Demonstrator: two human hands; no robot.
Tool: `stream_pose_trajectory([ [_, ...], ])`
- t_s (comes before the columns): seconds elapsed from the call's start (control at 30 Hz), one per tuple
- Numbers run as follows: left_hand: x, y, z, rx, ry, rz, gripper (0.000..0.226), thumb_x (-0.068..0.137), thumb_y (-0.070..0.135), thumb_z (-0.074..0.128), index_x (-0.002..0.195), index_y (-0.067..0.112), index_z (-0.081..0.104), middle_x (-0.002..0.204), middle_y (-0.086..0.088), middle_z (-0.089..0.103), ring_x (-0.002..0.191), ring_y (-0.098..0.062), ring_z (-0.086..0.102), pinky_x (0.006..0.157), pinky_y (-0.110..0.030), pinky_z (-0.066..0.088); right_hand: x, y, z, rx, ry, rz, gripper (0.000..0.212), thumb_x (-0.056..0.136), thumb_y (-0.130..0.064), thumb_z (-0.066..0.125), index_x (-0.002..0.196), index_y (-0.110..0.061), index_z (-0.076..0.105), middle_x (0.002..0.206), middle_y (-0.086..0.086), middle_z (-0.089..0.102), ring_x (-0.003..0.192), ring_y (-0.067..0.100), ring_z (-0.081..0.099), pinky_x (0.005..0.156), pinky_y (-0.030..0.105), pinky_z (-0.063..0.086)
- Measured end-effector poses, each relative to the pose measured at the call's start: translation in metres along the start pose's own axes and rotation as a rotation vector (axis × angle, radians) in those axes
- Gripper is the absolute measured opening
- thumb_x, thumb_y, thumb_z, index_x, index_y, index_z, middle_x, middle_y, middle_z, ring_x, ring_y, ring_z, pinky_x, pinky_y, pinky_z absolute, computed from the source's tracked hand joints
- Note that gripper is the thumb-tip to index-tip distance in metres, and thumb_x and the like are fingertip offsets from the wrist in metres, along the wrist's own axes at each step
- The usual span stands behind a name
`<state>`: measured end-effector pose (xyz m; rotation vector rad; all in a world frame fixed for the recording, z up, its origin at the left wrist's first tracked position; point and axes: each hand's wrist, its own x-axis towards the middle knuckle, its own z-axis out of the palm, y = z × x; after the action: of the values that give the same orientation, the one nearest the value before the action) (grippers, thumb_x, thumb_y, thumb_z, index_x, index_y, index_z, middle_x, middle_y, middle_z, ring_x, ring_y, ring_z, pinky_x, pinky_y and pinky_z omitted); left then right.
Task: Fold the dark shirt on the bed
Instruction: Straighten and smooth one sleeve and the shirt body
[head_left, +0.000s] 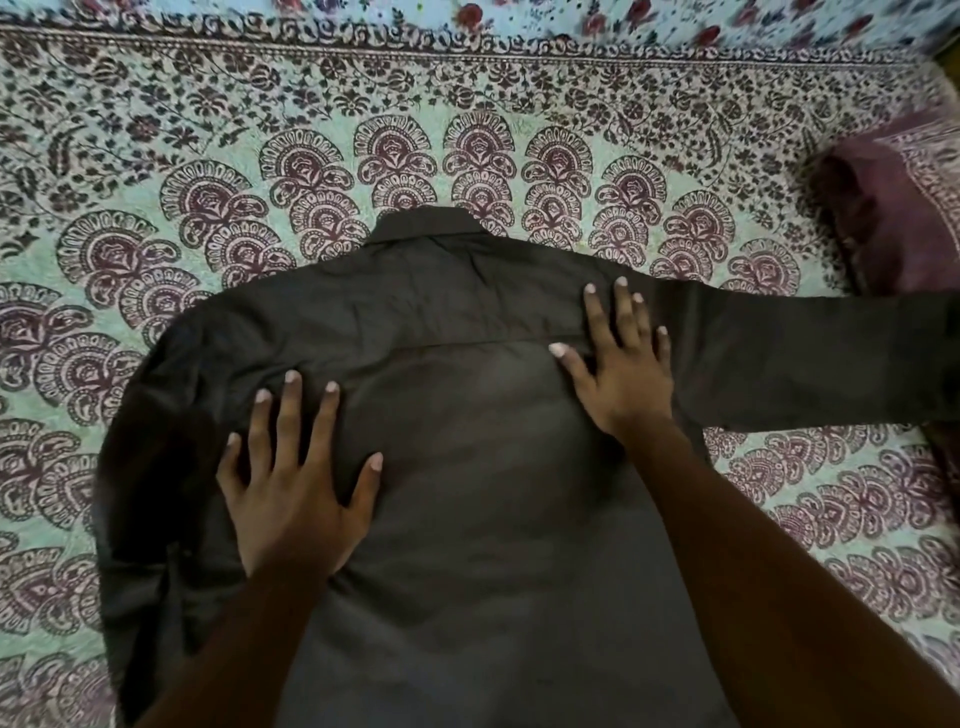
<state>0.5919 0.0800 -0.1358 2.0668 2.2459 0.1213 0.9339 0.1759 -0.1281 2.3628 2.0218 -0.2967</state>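
Observation:
The dark shirt (467, 322) lies back-up and spread flat on the bed, collar pointing away from me. Its right sleeve stretches straight out to the right edge of the view; its left sleeve hangs down along the shirt's left side. My left hand (296, 478) rests flat on the back panel below the left shoulder, fingers spread. Near the right shoulder seam my right hand (618, 364) presses flat on the cloth, fingers straight and apart. Neither hand grips the fabric.
A pale green bedspread (519, 104) with maroon paisley and floral print covers the bed. A maroon patterned pillow (893, 208) lies at the right. A light blue floral cloth (467, 15) runs along the far edge.

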Motion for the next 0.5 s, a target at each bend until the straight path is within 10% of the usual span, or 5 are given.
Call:
stream_pose_trajectory([
  [0.27, 0.001, 0.002, -0.001, 0.004, -0.011, -0.007, 0.079, 0.091, 0.068, 0.038, 0.162, 0.033, 0.025, 0.174, 0.000, 0.009, 0.159, -0.028, 0.013, 0.121, -0.055, 0.019, 0.000, -0.004, -0.019, 0.027, 0.090, -0.051, 0.084, 0.100, -0.073, 0.026, 0.166, -0.024, 0.010, 0.174, 0.010, -0.002, 0.160, 0.032, -0.005, 0.128, 0.053, 0.001],
  [0.5, -0.001, -0.001, 0.001, -0.002, 0.015, 0.022, 0.077, 0.094, 0.069, 0.038, 0.161, 0.035, 0.023, 0.173, 0.000, 0.010, 0.159, -0.029, 0.013, 0.122, -0.056, 0.018, -0.029, 0.042, -0.007, 0.046, -0.041, 0.128, 0.072, 0.095, -0.079, 0.027, 0.160, -0.053, 0.007, 0.175, 0.000, -0.002, 0.161, 0.028, -0.002, 0.127, 0.060, 0.004],
])
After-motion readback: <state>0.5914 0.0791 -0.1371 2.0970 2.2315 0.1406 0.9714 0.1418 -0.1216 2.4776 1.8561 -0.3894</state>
